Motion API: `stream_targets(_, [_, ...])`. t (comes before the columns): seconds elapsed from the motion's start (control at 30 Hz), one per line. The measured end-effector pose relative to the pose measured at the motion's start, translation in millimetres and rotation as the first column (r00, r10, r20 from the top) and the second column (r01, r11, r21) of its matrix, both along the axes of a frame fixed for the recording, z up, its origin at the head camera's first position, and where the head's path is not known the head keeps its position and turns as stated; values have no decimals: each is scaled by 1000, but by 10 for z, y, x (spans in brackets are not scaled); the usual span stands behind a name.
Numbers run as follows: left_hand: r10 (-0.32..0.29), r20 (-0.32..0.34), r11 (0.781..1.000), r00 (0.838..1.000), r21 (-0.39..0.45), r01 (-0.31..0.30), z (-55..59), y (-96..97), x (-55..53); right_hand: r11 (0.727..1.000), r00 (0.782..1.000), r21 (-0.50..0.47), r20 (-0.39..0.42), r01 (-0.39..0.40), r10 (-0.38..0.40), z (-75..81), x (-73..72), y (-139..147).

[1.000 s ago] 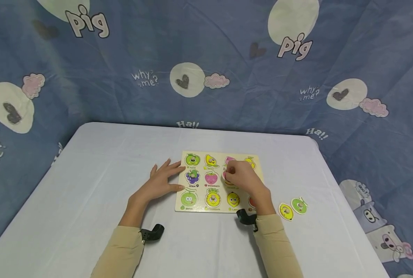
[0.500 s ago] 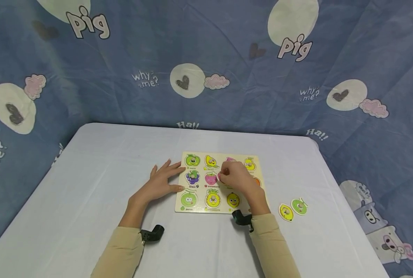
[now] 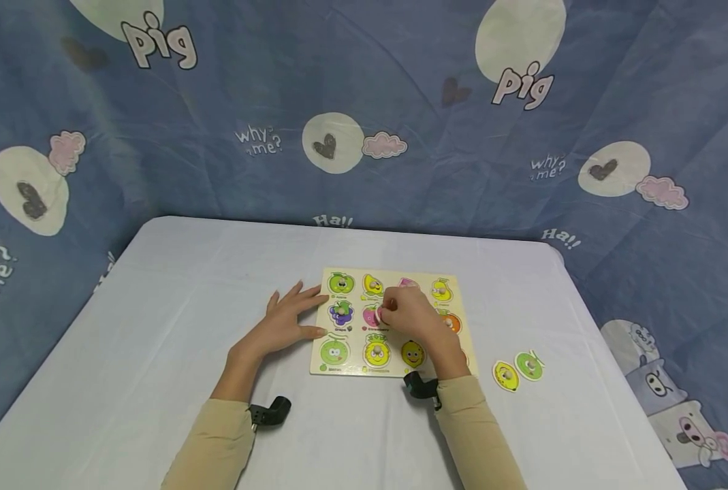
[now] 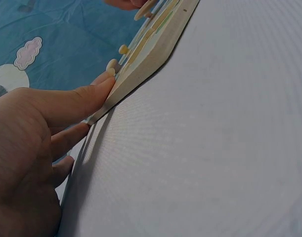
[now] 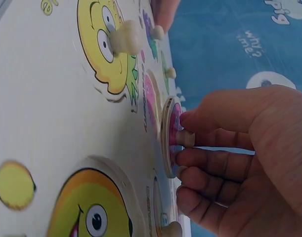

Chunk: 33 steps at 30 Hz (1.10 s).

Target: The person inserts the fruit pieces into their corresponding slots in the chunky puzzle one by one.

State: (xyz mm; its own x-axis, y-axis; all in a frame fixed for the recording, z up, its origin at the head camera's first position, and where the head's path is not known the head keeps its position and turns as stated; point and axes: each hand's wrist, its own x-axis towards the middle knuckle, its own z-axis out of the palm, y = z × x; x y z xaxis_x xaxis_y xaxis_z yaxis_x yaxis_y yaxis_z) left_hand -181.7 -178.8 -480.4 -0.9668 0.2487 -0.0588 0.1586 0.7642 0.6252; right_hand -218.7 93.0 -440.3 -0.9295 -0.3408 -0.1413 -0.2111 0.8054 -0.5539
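A cream fruit puzzle board [image 3: 356, 344] lies on the table, with printed fruit pictures and several knobbed pieces in its recesses. My left hand [image 3: 284, 321] is spread at the board's left side; in the left wrist view its thumb [image 4: 84, 101] presses the edge. My right hand [image 3: 414, 314] holds a round-edged pink puzzle piece [image 5: 166, 140] by its wooden knob. That piece is tilted close over the strawberry recess [image 5: 151, 98], left of the hand. Most of the piece is hidden by the fingers in the head view.
Two loose pieces, a yellow lemon [image 3: 506, 376] and a green melon [image 3: 529, 365], lie right of the board. A white cloth covers the table [image 3: 216, 265]. Behind it hangs a blue printed curtain [image 3: 413, 197].
My right hand has moved left with the pink puzzle piece, from the middle row's third column to the strawberry recess. The orange picture at the right has come into sight. The left hand stays put.
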Motion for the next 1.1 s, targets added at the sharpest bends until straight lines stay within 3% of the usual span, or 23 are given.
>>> stream_targets(0.47, [-3, 1, 1000, 1000, 1, 3, 5, 6, -6, 997, 996, 5, -36, -79, 79, -44, -5, -93])
stream_targets(1.1, [0, 0, 1000, 1000, 0, 0, 12, 3, 1, 996, 995, 8, -39, -94, 95, -68, -29, -186])
